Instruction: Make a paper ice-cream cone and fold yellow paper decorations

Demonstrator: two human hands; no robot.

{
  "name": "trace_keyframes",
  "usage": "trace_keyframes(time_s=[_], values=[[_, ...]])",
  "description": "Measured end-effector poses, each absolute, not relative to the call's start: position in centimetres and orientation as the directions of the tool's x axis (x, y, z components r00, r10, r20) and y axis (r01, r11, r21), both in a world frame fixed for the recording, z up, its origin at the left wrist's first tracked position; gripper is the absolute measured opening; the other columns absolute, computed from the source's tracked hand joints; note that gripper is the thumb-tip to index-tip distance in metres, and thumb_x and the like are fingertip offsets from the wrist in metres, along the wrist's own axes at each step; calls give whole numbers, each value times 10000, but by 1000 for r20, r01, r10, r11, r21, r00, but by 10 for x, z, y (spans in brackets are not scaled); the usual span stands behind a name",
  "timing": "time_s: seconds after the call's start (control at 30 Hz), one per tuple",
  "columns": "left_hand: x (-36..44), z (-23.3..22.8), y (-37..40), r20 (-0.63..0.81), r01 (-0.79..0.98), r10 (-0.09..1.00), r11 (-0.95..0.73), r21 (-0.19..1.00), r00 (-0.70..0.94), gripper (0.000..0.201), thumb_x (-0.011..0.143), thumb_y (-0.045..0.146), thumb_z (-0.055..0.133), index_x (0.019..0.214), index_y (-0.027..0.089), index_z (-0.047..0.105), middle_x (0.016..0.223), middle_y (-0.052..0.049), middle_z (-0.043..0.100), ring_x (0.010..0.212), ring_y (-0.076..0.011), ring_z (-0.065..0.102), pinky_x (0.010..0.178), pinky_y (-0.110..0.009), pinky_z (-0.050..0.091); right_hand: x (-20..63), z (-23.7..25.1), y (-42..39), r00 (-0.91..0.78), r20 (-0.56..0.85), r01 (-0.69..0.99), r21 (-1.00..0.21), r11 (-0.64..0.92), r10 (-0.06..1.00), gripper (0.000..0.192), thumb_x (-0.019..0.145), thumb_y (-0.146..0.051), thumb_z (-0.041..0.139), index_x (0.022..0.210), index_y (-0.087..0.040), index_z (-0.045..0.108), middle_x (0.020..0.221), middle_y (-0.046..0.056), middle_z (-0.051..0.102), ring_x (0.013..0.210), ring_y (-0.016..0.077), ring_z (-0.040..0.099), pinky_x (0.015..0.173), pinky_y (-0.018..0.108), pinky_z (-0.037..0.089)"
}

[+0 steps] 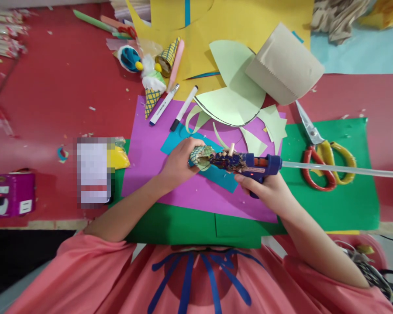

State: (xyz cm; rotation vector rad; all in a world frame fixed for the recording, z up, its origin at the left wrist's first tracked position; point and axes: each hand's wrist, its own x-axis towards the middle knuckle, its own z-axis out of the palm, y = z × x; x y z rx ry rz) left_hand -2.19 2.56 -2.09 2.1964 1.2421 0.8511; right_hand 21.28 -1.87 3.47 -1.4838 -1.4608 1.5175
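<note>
My left hand grips a small paper cone with a criss-cross pattern, held over the purple sheet. My right hand holds a blue hot glue gun, its nozzle pointed left and touching the open end of the cone. A clear glue stick sticks out from the gun's back toward the right. Both hands hover above stacked purple, blue and green paper.
Red-and-yellow scissors lie right of the gun. Two markers, finished paper cones, pale green cut-outs, a brown paper roll and yellow card sit farther back. A purple box stands at the left.
</note>
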Motion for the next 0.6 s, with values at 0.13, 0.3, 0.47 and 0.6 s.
trace_keyframes(time_s=[0.13, 0.3, 0.47, 0.6], values=[[-22, -21, 26, 301, 579, 865, -493, 649, 401, 362, 728, 116, 642, 1043, 240, 515, 964, -14, 645, 903, -183, 635, 759, -293, 519, 212, 36, -20, -217, -352, 281, -916, -287, 910, 278, 811, -397, 680, 898, -133, 688, 639, 1, 628, 493, 79, 484, 474, 212, 422], [-22, -22, 26, 285, 574, 868, -486, 659, 407, 376, 717, 106, 648, 1042, 241, 516, 965, -22, 646, 905, -194, 636, 761, -302, 519, 211, 37, -20, -195, -417, 263, -894, -362, 888, 303, 792, -426, 701, 841, -128, 672, 613, 11, 637, 510, 95, 548, 482, 205, 452], [-23, -23, 26, 298, 572, 857, -505, 646, 420, 371, 727, 97, 626, 1052, 235, 515, 976, -18, 647, 911, -188, 631, 780, -302, 517, 209, 37, -18, -174, -375, 266, -908, -323, 911, 275, 793, -393, 697, 859, -128, 666, 597, -5, 618, 459, 73, 497, 450, 196, 424], [-22, -22, 26, 311, 591, 860, -506, 629, 405, 376, 720, 104, 633, 1054, 231, 515, 972, -14, 646, 904, -182, 630, 771, -295, 518, 210, 37, -18, -134, -409, 293, -887, -358, 903, 288, 789, -422, 697, 808, -136, 667, 564, -4, 612, 470, 90, 532, 457, 202, 429]])
